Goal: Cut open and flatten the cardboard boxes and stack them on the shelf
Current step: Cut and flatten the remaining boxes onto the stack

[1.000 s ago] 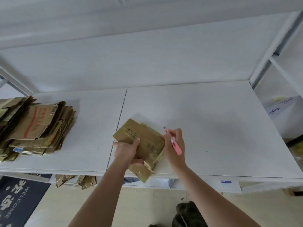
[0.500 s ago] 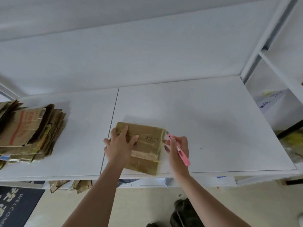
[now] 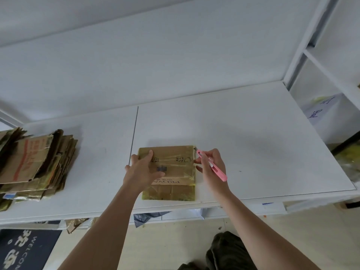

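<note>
White shelf (image 3: pixel 253 145), hands (image 3: pixel 141 173) on box (image 3: pixel 175 190)

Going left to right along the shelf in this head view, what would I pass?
Stack of flattened boxes → left hand pressing on the cardboard box → pink cutter gripped in the right hand → bare shelf.

Brown cardboard box (image 3: pixel 171 168), taped w/ clear film & printed text, is lying flat near the shelf (image 3: pixel 253 137) front edge, centre. Stack of flattened boxes (image 3: pixel 37 164) is sitting at the shelf's left end, edges uneven, top sheet w/ red print.
</note>
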Motion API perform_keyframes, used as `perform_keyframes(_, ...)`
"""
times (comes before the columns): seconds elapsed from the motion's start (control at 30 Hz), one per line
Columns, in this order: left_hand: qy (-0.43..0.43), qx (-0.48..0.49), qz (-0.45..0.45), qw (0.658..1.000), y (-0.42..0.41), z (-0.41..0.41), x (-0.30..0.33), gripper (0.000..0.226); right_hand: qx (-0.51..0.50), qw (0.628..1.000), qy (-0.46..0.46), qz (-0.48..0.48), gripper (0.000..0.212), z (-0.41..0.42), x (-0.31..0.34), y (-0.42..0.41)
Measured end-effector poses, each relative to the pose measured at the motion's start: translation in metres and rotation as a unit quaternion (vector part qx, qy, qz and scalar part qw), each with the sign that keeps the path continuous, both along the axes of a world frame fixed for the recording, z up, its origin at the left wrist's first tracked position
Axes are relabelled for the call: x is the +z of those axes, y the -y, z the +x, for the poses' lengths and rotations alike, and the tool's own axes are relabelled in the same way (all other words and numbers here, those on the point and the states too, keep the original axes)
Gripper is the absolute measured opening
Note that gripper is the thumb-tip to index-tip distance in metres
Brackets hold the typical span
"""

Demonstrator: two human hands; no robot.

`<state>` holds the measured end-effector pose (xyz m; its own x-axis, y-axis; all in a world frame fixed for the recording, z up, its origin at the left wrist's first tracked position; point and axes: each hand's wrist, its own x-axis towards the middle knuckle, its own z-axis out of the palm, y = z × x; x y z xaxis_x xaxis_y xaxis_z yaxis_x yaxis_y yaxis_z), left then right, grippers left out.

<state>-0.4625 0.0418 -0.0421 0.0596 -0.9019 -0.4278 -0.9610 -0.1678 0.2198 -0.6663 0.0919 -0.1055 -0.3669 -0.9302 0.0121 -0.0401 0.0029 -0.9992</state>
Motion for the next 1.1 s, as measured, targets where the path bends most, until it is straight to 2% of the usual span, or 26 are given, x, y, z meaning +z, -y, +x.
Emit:
perform_keyframes(0.27, 0.034, -0.015, -0.023, 0.999, -0.006, -0.001, -0.006, 0.081, 0.035, 0.999, 0.005, 0.013, 0.02, -0.006, 0.002, -0.004)
perform_keyframes(0.6, 0.043, -0.018, -0.029, 0.998, -0.007, -0.001, -0.008, 0.078, 0.079, 0.997, 0.02, 0.009, 0.016, -0.004, -0.001, -0.04)
perform_keyframes(0.77, 0.039, -0.013, -0.033, 0.999, -0.008, -0.002, -0.008, 0.079, 0.117, 0.993, -0.005, 0.004, 0.015, -0.006, 0.002, -0.053)
perform_keyframes(0.93, 0.016, 0.005, -0.037, 0.999, -0.01, -0.001, -0.011, 0.08, 0.189, 0.979, -0.078, 0.008, 0.017, -0.027, 0.015, -0.055)
perform_keyframes(1.03, -0.012, 0.019, -0.044, 0.999, -0.01, 0.0, -0.013, 0.08, 0.162, 0.979, -0.12, 0.0, 0.014, -0.046, 0.014, -0.05)
perform_keyframes(1.1, -0.03, 0.037, -0.048, 0.998, -0.012, -0.001, -0.015, 0.08, 0.129, 0.966, -0.225, -0.014, 0.007, -0.061, 0.006, -0.039)
